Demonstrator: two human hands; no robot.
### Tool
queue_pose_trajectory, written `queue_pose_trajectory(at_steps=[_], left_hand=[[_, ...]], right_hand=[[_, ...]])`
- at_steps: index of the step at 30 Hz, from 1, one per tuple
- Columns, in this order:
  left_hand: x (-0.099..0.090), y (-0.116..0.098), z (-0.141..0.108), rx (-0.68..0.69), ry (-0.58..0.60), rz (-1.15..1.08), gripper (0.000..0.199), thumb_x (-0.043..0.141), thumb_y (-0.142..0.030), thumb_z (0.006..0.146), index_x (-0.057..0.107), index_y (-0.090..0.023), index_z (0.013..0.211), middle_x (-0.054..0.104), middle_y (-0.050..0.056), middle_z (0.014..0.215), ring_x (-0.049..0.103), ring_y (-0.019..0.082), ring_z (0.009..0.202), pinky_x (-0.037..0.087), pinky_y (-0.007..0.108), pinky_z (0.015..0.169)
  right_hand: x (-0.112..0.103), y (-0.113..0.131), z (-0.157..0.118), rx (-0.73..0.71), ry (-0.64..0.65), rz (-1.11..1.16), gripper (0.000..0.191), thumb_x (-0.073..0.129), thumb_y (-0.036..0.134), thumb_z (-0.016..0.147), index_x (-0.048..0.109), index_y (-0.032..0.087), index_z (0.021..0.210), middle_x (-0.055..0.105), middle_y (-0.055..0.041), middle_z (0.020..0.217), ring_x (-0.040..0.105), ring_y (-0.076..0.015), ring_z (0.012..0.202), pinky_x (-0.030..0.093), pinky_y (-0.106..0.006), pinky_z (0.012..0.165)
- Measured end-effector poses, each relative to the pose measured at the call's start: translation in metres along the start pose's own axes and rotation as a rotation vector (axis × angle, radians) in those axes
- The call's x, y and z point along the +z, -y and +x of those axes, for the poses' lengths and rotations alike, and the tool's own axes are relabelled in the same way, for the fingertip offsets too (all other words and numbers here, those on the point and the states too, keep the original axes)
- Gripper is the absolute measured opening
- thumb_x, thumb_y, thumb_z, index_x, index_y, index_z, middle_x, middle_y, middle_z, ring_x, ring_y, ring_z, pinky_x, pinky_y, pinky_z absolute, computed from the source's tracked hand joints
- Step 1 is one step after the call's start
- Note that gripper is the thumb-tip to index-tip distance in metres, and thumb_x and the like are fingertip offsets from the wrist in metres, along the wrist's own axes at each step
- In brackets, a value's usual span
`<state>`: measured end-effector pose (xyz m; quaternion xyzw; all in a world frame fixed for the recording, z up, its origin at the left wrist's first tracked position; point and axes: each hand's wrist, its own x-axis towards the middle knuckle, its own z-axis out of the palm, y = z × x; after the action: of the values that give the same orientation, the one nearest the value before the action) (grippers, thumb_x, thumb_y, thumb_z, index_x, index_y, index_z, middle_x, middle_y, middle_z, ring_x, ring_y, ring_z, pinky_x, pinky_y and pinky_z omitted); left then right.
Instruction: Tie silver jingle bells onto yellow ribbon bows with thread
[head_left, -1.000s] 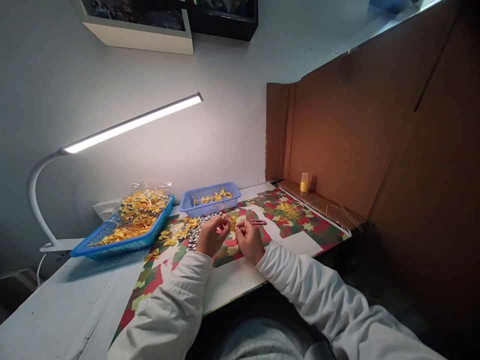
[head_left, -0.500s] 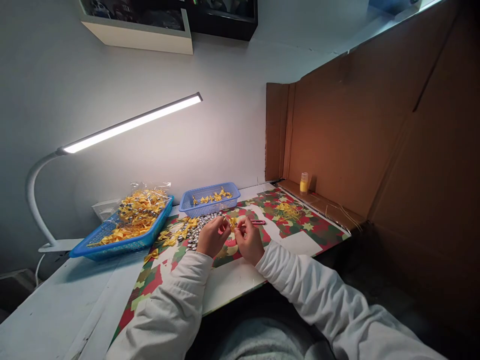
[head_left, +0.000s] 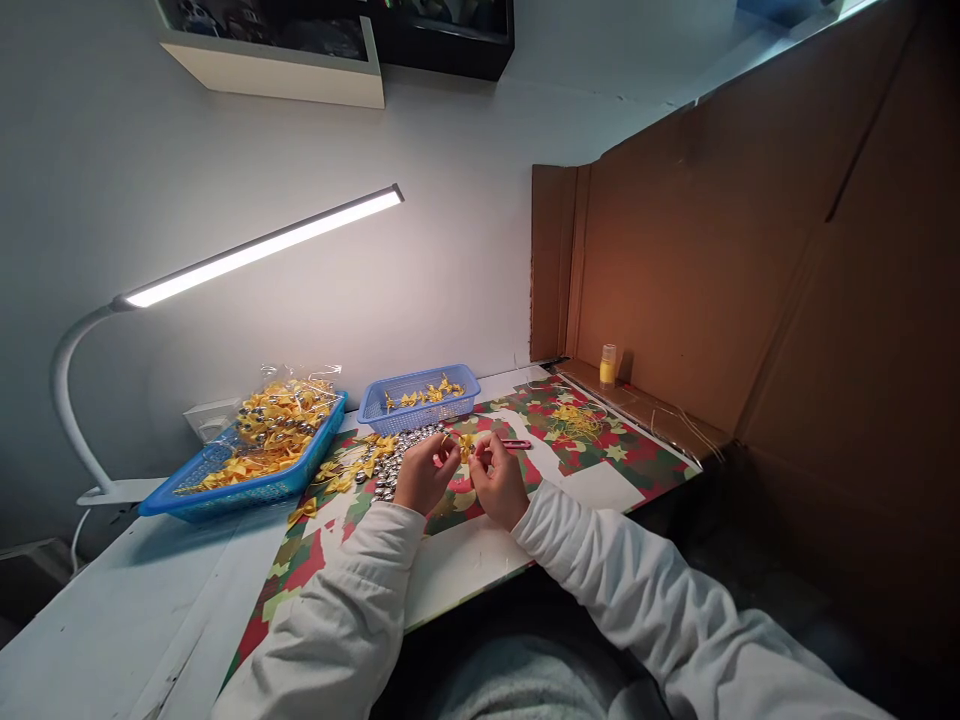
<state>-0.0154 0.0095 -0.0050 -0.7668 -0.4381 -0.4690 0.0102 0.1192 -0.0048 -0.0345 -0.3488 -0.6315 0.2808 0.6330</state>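
A small yellow ribbon bow [head_left: 466, 446] is held between my two hands, over the patterned mat [head_left: 442, 514]. My right hand [head_left: 498, 482] pinches it from the right with closed fingertips. From the left, my left hand [head_left: 424, 474] closes thumb and forefinger at the bow's side, perhaps on its thin tie; the exact grip is too small to see. Just left of my left hand lies a heap of silver bells [head_left: 387, 464]. More loose yellow bows [head_left: 346, 470] spread beyond the bells. Behind my right hand rests a pink-handled tool [head_left: 517, 444], partly hidden.
A blue basket [head_left: 255, 492] heaped with bows and bells stands left. Behind my hands is a smaller blue basket [head_left: 420, 414] with some bows. Yellow cords [head_left: 576, 422] lie right, near a small bottle [head_left: 607, 368] by the cardboard wall [head_left: 675, 270]. A lamp [head_left: 262, 248] reaches over the left side.
My left fingers have shifted slightly at the bow's side. My right hand and the things on the table look unmoved.
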Motion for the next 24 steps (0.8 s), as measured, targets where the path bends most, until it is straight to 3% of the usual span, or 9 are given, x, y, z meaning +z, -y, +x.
queue_pose_trajectory(at_steps=[15, 24], left_hand=[[0.0011, -0.0014, -0.0025, -0.091, 0.051, -0.11, 0.025, 0.062, -0.027, 0.081, 0.052, -0.017, 0.06, 0.049, -0.005, 0.055, 0.044, 0.01, 0.051, 0.037, 0.024, 0.054], [0.0066, 0.0051, -0.0046, -0.315, 0.135, -0.368, 0.029, 0.061, -0.035, 0.089, 0.056, -0.014, 0.07, 0.053, -0.004, 0.062, 0.052, 0.01, 0.056, 0.046, 0.025, 0.056]], right_hand=[[-0.0004, -0.0005, -0.0002, -0.018, -0.031, -0.049, 0.008, 0.045, 0.025, 0.08, 0.039, 0.023, 0.076, 0.043, 0.006, 0.056, 0.046, -0.0126, 0.047, 0.034, -0.023, 0.046], [-0.0004, -0.0034, 0.0012, 0.002, -0.035, -0.062, 0.01, 0.045, 0.027, 0.083, 0.038, 0.024, 0.077, 0.047, 0.005, 0.057, 0.05, -0.014, 0.048, 0.038, -0.025, 0.048]])
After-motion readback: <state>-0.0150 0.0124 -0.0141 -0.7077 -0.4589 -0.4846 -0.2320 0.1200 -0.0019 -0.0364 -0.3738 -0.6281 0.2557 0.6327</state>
